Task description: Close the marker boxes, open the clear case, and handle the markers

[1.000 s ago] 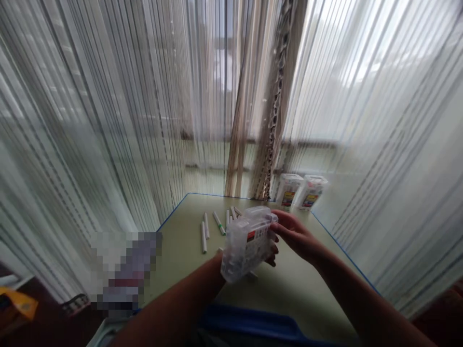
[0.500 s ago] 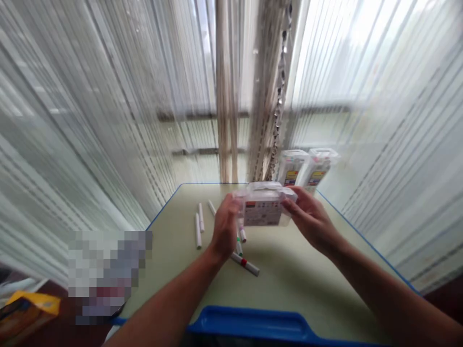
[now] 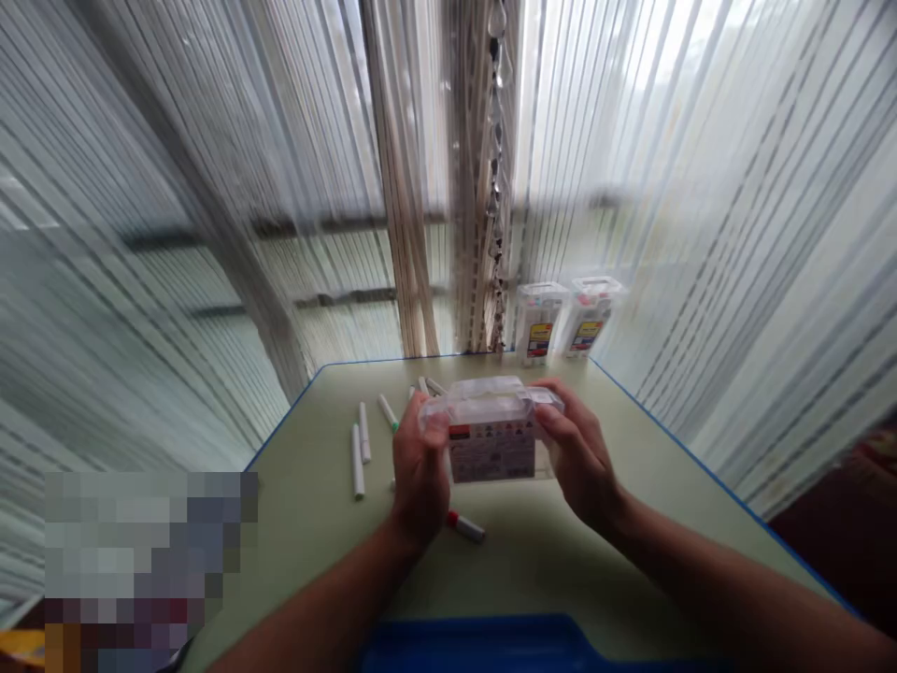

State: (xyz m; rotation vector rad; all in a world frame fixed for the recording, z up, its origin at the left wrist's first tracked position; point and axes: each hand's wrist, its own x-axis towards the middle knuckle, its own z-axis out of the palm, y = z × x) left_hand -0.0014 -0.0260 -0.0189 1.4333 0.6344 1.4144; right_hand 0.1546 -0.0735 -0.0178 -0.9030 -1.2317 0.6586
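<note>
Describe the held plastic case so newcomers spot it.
Find the blue-edged pale green table. Above it, the left hand and right hand hold a clear case. Unlike the two yellow-labelled cases behind, it shows a wide printed panel.

the case [image 3: 487, 408] looks like clear, glossy plastic, its printed label [image 3: 494, 453] like matt paper. the markers [image 3: 358, 463] seem smooth plastic. the tabletop [image 3: 595, 542] is smooth and matt; stringy cloth makes the curtain [image 3: 280, 140], with shiny, glassy beads [image 3: 496, 140] hanging there.
</note>
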